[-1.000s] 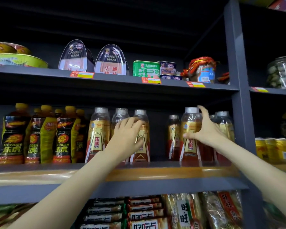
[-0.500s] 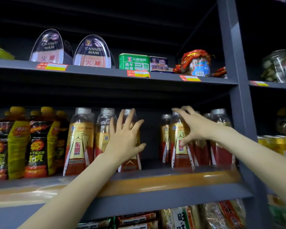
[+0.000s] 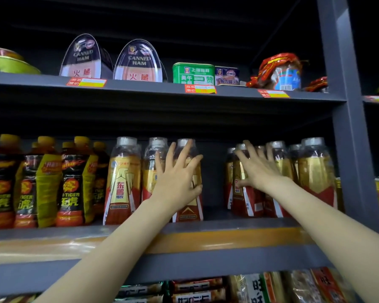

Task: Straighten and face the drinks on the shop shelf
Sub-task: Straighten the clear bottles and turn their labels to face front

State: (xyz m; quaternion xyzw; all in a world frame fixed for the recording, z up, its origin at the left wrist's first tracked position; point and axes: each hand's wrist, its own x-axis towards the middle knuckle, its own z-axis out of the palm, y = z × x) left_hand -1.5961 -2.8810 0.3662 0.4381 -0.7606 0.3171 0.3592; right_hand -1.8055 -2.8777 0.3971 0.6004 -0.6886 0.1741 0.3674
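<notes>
a: where is the gold bottle (image 3: 187,184) placed?
b: upright on the middle shelf (image 3: 228,236), directly under the left hand (image 3: 177,182), whose spread fingers are laid on it; nothing is clasped

a: and the right hand (image 3: 257,169)?
b: splayed flat on the right bottle group (image 3: 245,189); 0.5 s earlier its fingers were less spread

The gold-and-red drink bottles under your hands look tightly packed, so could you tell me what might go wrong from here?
1. The left hand presses spread fingers on a front bottle with an open gap to its right; a push could tip it sideways.
2. The right hand reaches among the right-hand cluster of tall bottles; nudging one may knock over its neighbours.
3. The front bottles stand near the shelf edge, so a pull forward could drop one.
</notes>
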